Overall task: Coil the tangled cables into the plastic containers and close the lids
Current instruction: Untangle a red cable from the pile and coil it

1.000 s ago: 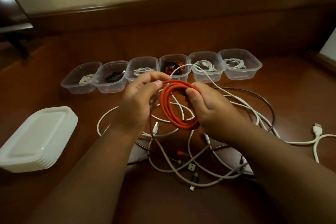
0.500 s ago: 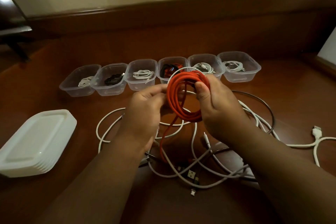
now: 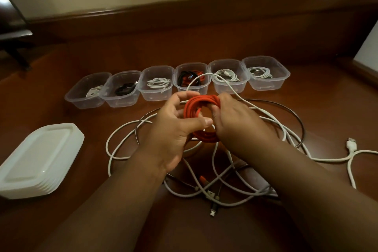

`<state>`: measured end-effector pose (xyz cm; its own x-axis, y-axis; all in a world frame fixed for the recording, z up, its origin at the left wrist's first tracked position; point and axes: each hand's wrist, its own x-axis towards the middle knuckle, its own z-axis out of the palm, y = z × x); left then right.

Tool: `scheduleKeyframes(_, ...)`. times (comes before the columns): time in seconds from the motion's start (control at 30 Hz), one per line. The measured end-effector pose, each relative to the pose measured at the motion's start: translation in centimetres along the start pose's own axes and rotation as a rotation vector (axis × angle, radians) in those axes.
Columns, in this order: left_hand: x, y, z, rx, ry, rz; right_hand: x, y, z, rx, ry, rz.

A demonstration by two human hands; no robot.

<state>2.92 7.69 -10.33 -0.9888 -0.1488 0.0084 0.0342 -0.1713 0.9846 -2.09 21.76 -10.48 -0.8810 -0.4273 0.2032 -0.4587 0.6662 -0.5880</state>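
You are at the winding step: the orange cable [image 3: 201,117] is gathered into a tight coil at the centre of the frame, held up between both hands above the tangle of white and dark cables [image 3: 223,172] on the brown surface. Your right hand [image 3: 239,120] grips the coil's right side, fingers curled over its top and thumb pressed in from the front. Your left hand [image 3: 173,129] is half open at the coil's left side; the thumb reaches across toward the loops and the fingers arch over the upper edge, but whether they pinch the cable I cannot tell.

Next, you probably need to tuck in any loose end and lower the coil into a container. The row of six clear containers [image 3: 266,85] across the upper middle each hold a cable already, all uncovered. The stack of white lids [image 3: 38,159] waits at the lower left, so closing is not yet begun.
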Motion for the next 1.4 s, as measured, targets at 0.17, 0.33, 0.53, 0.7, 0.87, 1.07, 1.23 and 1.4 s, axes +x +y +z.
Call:
scheduleKeyframes(0.17, 0.2, -0.5, 0.1, 0.237, 0.123, 0.115, -0.1, -0.5, -0.4, 0.019, -0.049, 0.072)
scheduleKeyframes(0.33, 0.2, -0.6, -0.7, 0.889, 0.161, 0.445, -0.3, -1.0, -0.7, 0.002, -0.084, 0.126)
scheduleKeyframes(0.53, 0.0, -0.5, -0.9, 1.210, 0.253, 0.632, -0.5, -1.3, -0.7, -0.021, -0.086, 0.145)
scheduleKeyframes(0.7, -0.3, 0.0, -0.8, 1.188, 0.288, 0.662, -0.6, -1.5, -0.7, -0.029, -0.081, 0.156)
scheduleKeyframes(0.87, -0.4, 0.1, -1.0, 1.197, 0.246, 0.685, -0.7, -1.6, -0.7, -0.050, -0.074, 0.171)
scheduleKeyframes(1.07, -0.3, 0.3, -0.8, 1.284, 0.248, 0.680, -0.7, -1.7, -0.5, -0.027, -0.061, 0.162)
scheduleKeyframes(1.23, -1.1, 0.4, -0.3, 1.272, 0.225, 0.394, -0.8, -1.7, -0.6, -0.044, -0.052, 0.125)
scheduleKeyframes(1.4, -0.4, 1.1, -0.7, 0.533, 0.228, 0.055, -0.3, -0.8, -0.8, -0.010, 0.040, 0.069)
